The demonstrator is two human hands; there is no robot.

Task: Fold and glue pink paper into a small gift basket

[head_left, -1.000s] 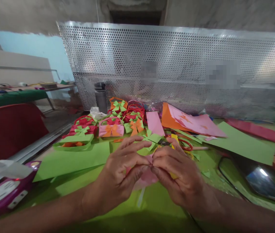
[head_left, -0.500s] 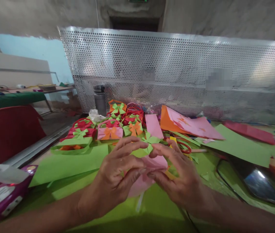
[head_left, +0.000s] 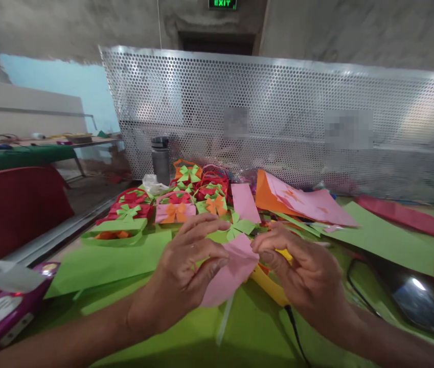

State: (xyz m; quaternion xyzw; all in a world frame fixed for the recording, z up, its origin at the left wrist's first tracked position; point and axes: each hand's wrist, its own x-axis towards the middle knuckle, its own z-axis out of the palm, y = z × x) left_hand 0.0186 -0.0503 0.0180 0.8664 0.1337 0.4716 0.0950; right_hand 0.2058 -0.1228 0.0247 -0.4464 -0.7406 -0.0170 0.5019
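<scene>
A creased pink paper piece [head_left: 224, 281] is held up between my two hands over the green table. My left hand [head_left: 186, 266] pinches its left side between thumb and forefinger, the other fingers stretched out above. At the paper's upper right edge, the thumb and curled fingers of my right hand [head_left: 297, 266] are closed on it. Under my right hand lies a yellow tool with a black cord [head_left: 270, 289], probably a glue gun, partly hidden. Just behind the paper rests a green paper bow [head_left: 241, 226].
Several small paper bags with bows [head_left: 176, 209] stand behind, near a dark bottle [head_left: 160, 161]. Green sheets [head_left: 109, 266] lie at left, a purple device [head_left: 5, 306] beside them. Pink and orange sheets [head_left: 309, 202] and a phone [head_left: 419, 296] are at right. A perforated metal panel [head_left: 278, 102] closes the back.
My right hand has shifted right and changed its grip to the paper's outer edge. The pink paper has opened out flatter, and more of the yellow tool shows. The view has tilted up.
</scene>
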